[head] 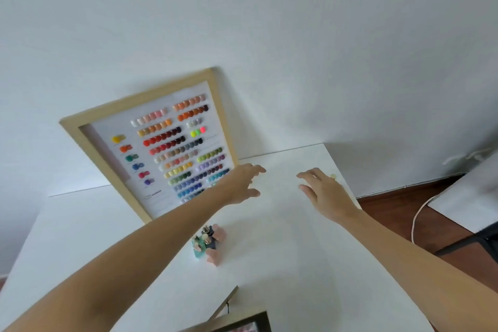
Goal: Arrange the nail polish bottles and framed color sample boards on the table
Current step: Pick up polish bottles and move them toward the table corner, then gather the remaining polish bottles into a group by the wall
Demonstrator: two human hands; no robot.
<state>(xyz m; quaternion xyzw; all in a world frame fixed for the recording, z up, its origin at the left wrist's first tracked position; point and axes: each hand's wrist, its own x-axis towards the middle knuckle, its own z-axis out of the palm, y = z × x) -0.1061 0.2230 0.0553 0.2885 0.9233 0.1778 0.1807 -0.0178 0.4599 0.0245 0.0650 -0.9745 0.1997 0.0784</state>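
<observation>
Both hands' fingers (pixel 258 170) spread, holding nothing.

Even, diffuse daylight, bright overall; the white wall (pixel 296 21) and table (pixel 283 250) read slightly blue-grey. Soft shadow lies on the wall at 3 o'clock, beyond the table's far corner, and a faint one under the right hand (pixel 323 191). No hard glare; the board (pixel 161 143) shows only mild sheen. Motion blur softens the whole view: colour samples smear, the bottles (pixel 208 244) lack crisp edges, fingertips of the left hand (pixel 242 183) are fuzzy. Wide-angle distortion bows the table edges and stretches both forearms toward 7 and 5 o'clock.
</observation>
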